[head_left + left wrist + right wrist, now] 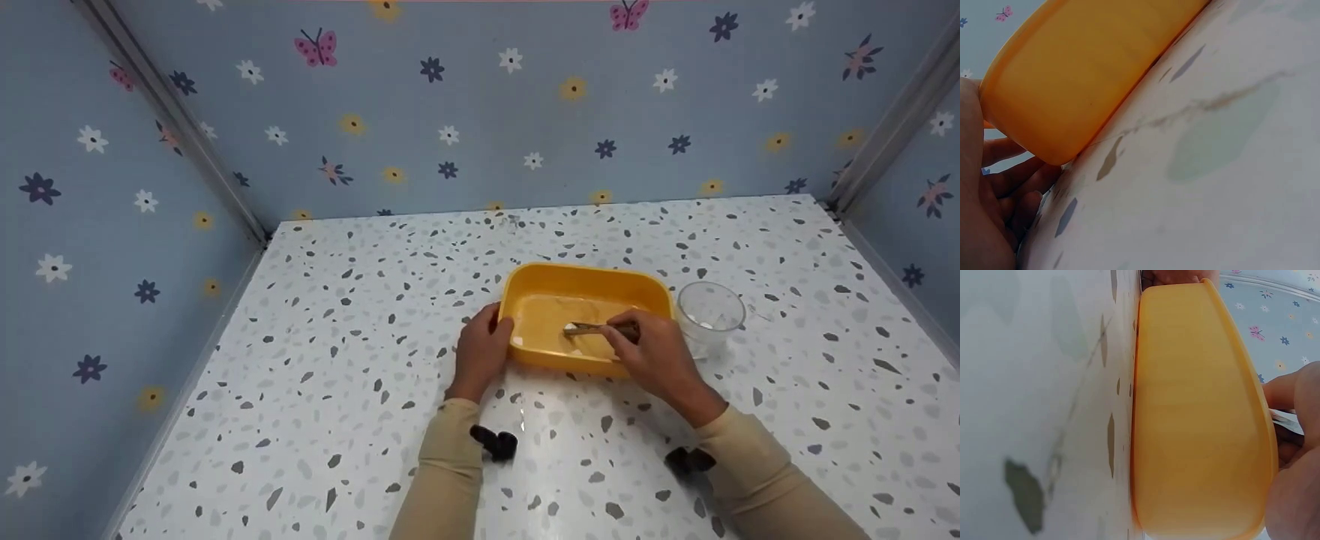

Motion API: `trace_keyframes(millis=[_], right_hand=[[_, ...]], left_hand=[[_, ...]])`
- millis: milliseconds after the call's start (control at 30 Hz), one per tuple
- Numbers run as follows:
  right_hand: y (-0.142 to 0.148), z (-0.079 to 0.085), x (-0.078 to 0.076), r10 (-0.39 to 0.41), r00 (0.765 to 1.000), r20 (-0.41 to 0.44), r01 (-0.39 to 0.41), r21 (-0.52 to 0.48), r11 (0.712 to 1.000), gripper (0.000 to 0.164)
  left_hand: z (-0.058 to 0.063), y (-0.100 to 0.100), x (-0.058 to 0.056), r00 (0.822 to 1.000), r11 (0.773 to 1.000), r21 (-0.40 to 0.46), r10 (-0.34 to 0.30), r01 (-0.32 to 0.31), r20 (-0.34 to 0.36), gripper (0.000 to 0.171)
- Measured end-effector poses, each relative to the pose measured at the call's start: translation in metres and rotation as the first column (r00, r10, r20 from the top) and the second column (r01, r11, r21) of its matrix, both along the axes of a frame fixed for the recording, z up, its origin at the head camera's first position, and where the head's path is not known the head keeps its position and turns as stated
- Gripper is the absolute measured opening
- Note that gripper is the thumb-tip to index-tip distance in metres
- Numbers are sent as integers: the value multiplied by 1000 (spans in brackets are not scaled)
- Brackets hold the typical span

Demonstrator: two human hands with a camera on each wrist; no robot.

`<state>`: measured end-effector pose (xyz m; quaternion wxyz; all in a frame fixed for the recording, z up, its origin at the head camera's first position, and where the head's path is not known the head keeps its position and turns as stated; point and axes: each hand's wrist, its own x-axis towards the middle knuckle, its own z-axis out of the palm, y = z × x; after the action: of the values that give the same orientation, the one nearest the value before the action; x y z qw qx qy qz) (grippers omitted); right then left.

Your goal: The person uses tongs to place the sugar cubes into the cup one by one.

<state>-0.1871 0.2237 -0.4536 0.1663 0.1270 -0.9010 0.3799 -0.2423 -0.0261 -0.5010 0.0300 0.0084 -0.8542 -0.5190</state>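
Note:
A yellow rectangular tub [585,279] stands on the speckled tabletop. My left hand [480,351] grips its left end, with the thumb at the rim and the fingers against the outer wall, as the left wrist view [1002,191] also shows. Over the tub's right part, my right hand [652,354] pinches a spoon-like metal utensil [589,328] between thumb and fingers. Its tip points left into the tub and has something white on it. Small white pieces [517,341] lie on the tub's floor. The right wrist view shows a sliver of the utensil [1287,421] above the rim.
A clear glass cup [711,315] stands close to the tub's right end, with a little white material inside. Flower-patterned panels [480,112] wall in the table at the back and both sides. Black wrist mounts [499,442] sit at both cuffs.

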Motion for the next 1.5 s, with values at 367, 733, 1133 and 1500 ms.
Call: trace_keyframes(millis=[367, 733, 1133, 1500], right_hand=[[2, 0, 1, 48, 997, -54, -49, -18, 999, 16], [6, -4, 3, 79, 988, -133, -85, -39, 996, 13], [10, 6, 3, 92, 971, -219, -95, -3, 995, 13], [14, 12, 4, 71, 965, -252, -71, 8, 997, 13]], left_hand=[[1, 0, 1, 1000, 1000, 11, 6, -7, 9, 46], [-3, 1, 1, 1000, 1000, 7, -4, 4, 2, 46], [-1, 0, 1, 1000, 1000, 14, 3, -3, -2, 46], [0, -1, 1, 1000, 1000, 14, -3, 3, 4, 45]])
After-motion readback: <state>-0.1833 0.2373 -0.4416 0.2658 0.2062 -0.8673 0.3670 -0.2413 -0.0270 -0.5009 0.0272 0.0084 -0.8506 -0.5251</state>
